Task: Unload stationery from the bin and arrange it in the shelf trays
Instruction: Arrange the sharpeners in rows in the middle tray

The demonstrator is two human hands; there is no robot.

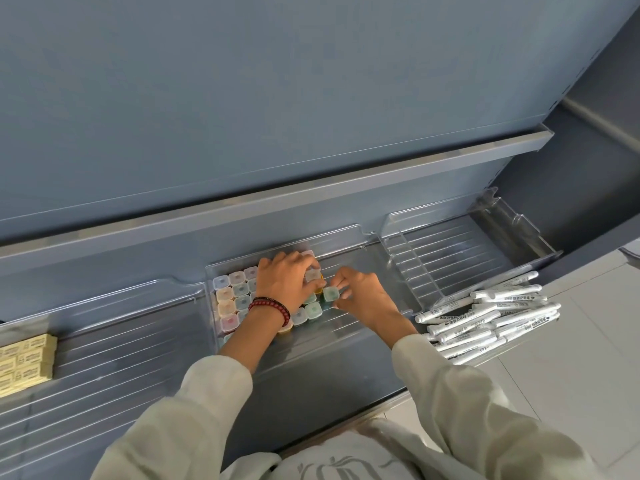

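Little pastel boxes being lined up in the middle clear tray point(349, 233)

A pale box point(312, 274) is pinched in the fingertips of the left hand point(287, 285) (red bead bracelet point(270, 306) on that wrist), and a mint-green box point(330, 294) is gripped between thumb and fingers of the right hand point(363, 296), just right of the left fingertips. The packed rows of boxes point(232, 296) are seen left of and under the left fingers. White pens point(485, 317) are piled well right of the right hand; yellow packs point(26, 363) sit far left.
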